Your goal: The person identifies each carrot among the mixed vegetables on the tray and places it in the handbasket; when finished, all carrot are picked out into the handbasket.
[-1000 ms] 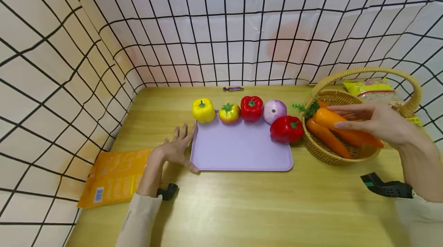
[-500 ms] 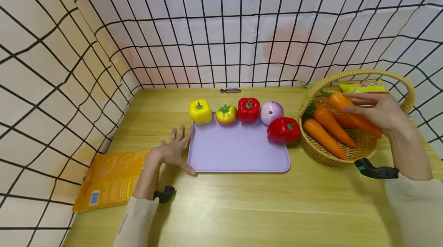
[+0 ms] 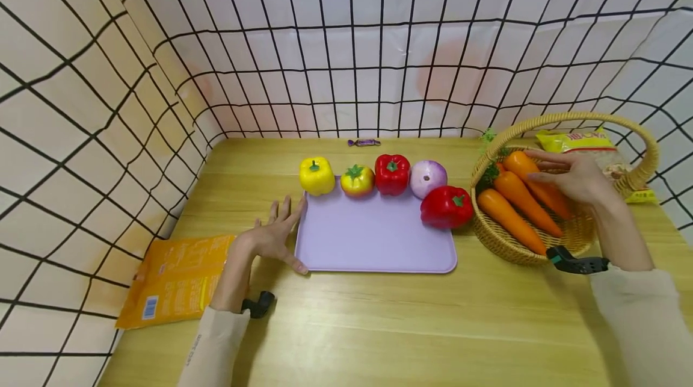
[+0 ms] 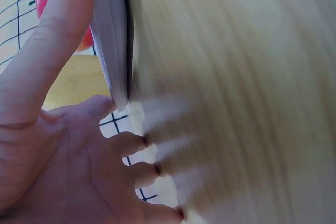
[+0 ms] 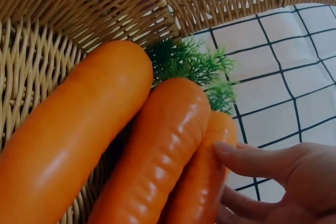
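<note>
My left hand [image 3: 271, 239] rests with spread fingers at the left edge of a lilac tray [image 3: 373, 239]. In the left wrist view the thumb [image 4: 55, 35] lies along the tray's side, and the fingertips touch the table. At the right, my right hand [image 3: 587, 182] reaches into a wicker basket [image 3: 500, 247] and pinches the rightmost carrot [image 3: 541, 187] between thumb and fingers. Two more orange carrots [image 3: 514, 221] lie beside it. Close up in the right wrist view, the thumb presses on the pinched carrot [image 5: 202, 182]; the other fingers are partly hidden behind it.
Along the tray's back edge sit a yellow pepper [image 3: 317, 176], a yellow-red tomato [image 3: 357, 181], a red pepper [image 3: 392, 174], a purple onion [image 3: 428, 177] and another red pepper [image 3: 446, 207]. An orange packet [image 3: 173, 278] lies left; a yellow bag [image 3: 582, 141] stands behind the basket's arched handle.
My right hand has lowered its carrot into the basket, to the right of the other carrots, and shifted slightly left. The left hand has stayed at the tray edge.
</note>
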The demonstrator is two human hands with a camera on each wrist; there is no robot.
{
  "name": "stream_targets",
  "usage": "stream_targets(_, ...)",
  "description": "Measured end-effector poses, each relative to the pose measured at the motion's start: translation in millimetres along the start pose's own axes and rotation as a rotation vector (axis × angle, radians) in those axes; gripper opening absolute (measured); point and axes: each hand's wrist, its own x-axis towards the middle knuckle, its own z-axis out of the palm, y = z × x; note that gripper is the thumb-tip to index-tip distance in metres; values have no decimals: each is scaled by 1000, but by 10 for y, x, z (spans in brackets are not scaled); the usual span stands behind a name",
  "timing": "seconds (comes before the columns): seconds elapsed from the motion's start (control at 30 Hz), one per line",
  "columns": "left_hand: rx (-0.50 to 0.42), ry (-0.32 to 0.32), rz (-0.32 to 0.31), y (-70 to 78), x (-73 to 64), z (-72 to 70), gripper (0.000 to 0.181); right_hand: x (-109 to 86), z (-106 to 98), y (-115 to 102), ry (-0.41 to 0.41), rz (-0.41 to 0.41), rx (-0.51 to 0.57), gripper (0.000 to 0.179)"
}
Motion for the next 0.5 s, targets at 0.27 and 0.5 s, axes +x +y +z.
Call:
stream_targets(0.27, 0, 0, 0, 6, -6, 9, 152, 41, -17, 46, -50, 28, 27, 73)
stream_targets(0.5, 14, 3, -2, 9, 4, 2, 151, 80, -19, 94, -27, 33, 52, 74)
